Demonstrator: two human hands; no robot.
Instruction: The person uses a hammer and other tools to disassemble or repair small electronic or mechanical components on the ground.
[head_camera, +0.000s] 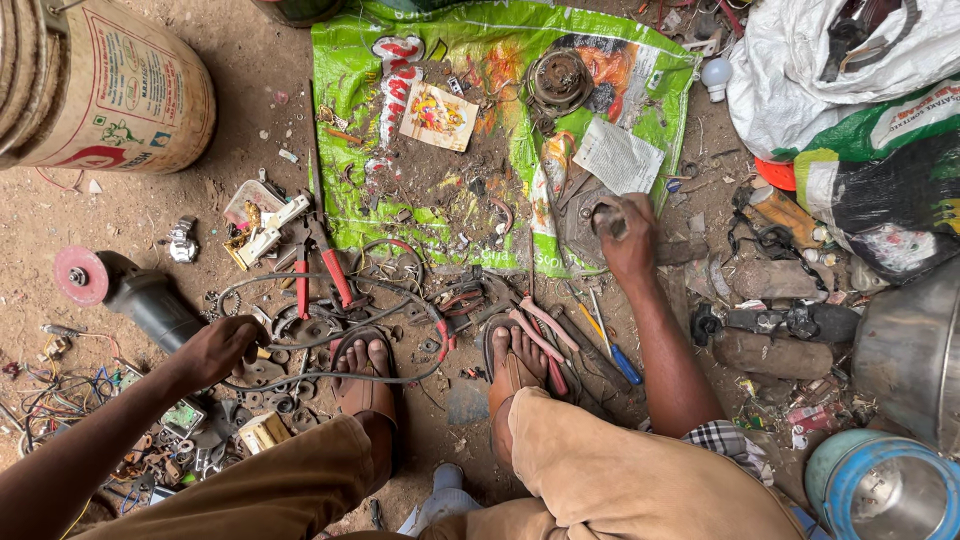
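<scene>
Metal plate (585, 225), grey and flat, is lain on the edge of the green sack (400, 150) spread over the dirt floor (130, 210). The right hand (625, 235) is closed over a small dark knob on top of the plate, with the fingers curled tight around it. What the knob is cannot be told. The plate looks heavy, stiff and a bit greasy, so it is best taken by its outer rim, where a good hold can be had.

The left hand (220, 350) is closed on a black cable (320, 340) that is looped across the floor, close to the grinder (125, 290) with its red disc. The cable looks soft and bendy and is easily lifted anywhere along it.

Red pliers (320, 265) are lain between the two hands. A blue screwdriver (612, 350) is seen just beside the right arm. A round rusty part (558, 82) is set on the sack, well apart from the plate.
</scene>
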